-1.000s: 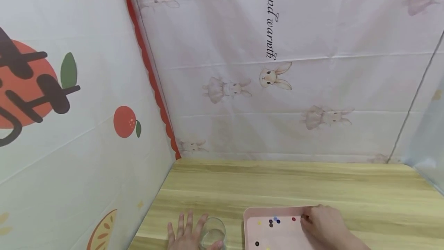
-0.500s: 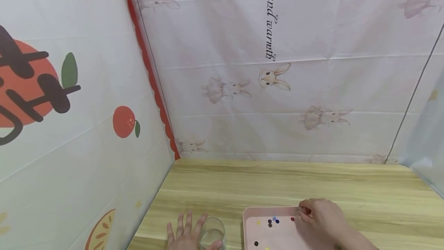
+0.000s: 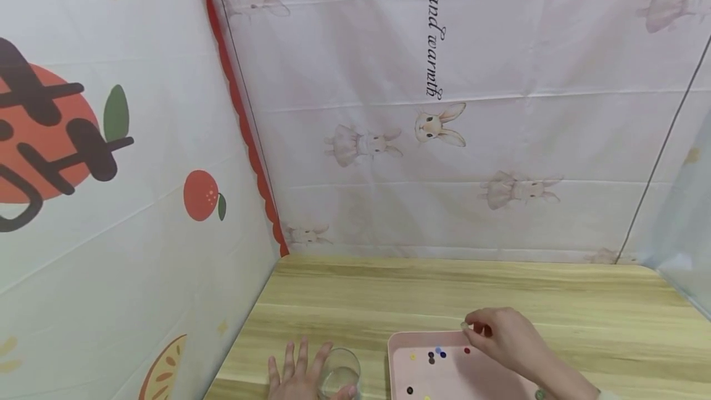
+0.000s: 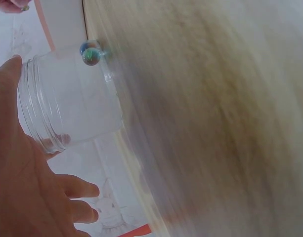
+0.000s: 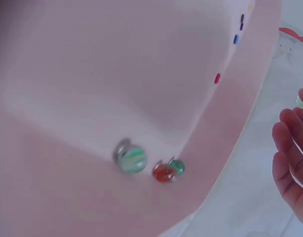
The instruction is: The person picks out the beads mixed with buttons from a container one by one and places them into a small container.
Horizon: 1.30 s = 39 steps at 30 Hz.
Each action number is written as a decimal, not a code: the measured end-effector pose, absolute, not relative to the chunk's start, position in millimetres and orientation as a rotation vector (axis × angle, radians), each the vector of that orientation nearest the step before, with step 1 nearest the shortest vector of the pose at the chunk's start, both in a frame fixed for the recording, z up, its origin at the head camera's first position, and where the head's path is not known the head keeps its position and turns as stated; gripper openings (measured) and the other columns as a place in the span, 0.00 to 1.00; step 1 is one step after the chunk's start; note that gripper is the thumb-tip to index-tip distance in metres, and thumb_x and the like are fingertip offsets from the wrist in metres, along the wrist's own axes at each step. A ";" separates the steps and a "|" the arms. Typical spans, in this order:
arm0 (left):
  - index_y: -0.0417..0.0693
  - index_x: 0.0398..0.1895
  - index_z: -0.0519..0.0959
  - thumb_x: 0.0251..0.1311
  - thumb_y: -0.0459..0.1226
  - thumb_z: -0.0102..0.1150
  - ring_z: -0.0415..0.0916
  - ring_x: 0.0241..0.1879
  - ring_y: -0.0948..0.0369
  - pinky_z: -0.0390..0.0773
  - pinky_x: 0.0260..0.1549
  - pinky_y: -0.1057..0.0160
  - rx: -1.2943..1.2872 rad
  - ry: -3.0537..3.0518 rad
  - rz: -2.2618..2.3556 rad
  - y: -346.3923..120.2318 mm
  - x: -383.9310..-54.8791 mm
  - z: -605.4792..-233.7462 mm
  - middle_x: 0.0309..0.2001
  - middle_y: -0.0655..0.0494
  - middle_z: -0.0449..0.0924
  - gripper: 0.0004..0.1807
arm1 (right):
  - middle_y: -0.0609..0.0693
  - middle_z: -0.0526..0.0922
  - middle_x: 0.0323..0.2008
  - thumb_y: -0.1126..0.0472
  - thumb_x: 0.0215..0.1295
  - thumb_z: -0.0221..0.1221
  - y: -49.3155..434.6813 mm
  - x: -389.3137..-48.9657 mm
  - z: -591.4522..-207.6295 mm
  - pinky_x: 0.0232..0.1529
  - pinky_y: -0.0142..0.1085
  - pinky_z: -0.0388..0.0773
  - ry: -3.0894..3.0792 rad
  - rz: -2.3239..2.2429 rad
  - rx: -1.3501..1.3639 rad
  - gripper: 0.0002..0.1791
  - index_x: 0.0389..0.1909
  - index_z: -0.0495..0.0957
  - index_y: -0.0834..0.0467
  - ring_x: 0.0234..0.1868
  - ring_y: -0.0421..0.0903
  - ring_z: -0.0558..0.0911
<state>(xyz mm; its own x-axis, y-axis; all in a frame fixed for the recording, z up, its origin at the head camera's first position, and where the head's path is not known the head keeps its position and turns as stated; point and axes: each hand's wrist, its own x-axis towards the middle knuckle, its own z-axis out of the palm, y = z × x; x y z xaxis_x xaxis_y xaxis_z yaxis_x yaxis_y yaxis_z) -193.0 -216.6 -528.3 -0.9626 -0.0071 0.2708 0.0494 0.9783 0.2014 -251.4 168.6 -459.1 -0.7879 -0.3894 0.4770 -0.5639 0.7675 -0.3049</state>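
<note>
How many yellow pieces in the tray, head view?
2. One yellow piece near the far left corner of the tray; another yellow piece at the picture's bottom edge. More may be hidden or cut off.

1. I have 1 wood-grain table (image 3: 439, 289) beneath both hands, its surface stretching beyond their fingertips to the patterned backdrop (image 3: 383, 215).
2. I see 1 clear jar (image 3: 340, 366) standing upright on it, between the left hand's (image 3: 298, 383) thumb and index finger.
3. I see 1 pink tray (image 3: 461, 378) lying flat on it, right of that hand, its far rim just below the right hand (image 3: 507, 337).
</note>
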 end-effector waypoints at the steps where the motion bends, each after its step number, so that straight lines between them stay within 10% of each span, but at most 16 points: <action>1: 0.65 0.69 0.70 0.41 0.84 0.43 0.57 0.71 0.34 0.44 0.67 0.26 -0.032 -2.850 -0.302 -216.7 -192.9 -528.1 0.70 0.37 0.66 0.55 | 0.28 0.74 0.21 0.59 0.57 0.69 167.8 -251.9 -458.3 0.22 0.25 0.69 -2.563 0.623 0.740 0.02 0.30 0.85 0.48 0.22 0.24 0.68; 21: 0.63 0.68 0.71 0.40 0.84 0.43 0.57 0.71 0.33 0.44 0.66 0.26 -0.045 -2.878 -0.326 -217.9 -192.4 -522.5 0.70 0.36 0.66 0.56 | 0.31 0.76 0.21 0.60 0.64 0.65 134.2 -254.6 -445.2 0.21 0.25 0.72 -2.555 0.935 0.833 0.06 0.32 0.82 0.43 0.16 0.25 0.72; 39: 0.64 0.68 0.71 0.41 0.83 0.47 0.58 0.70 0.32 0.44 0.66 0.26 -0.042 -2.863 -0.345 -217.3 -191.5 -522.7 0.68 0.35 0.68 0.54 | 0.34 0.83 0.30 0.61 0.65 0.65 88.9 -260.0 -443.1 0.29 0.27 0.78 -2.483 1.000 1.011 0.05 0.35 0.85 0.46 0.29 0.27 0.76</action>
<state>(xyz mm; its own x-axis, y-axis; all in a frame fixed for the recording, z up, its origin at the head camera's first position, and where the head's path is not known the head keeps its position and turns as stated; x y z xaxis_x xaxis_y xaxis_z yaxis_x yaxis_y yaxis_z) -191.5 -217.3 -522.7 -0.9665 -0.0021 0.2565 0.0589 0.9715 0.2297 -260.0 88.9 -443.1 -0.7162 -0.5046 0.4822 -0.6979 0.5159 -0.4967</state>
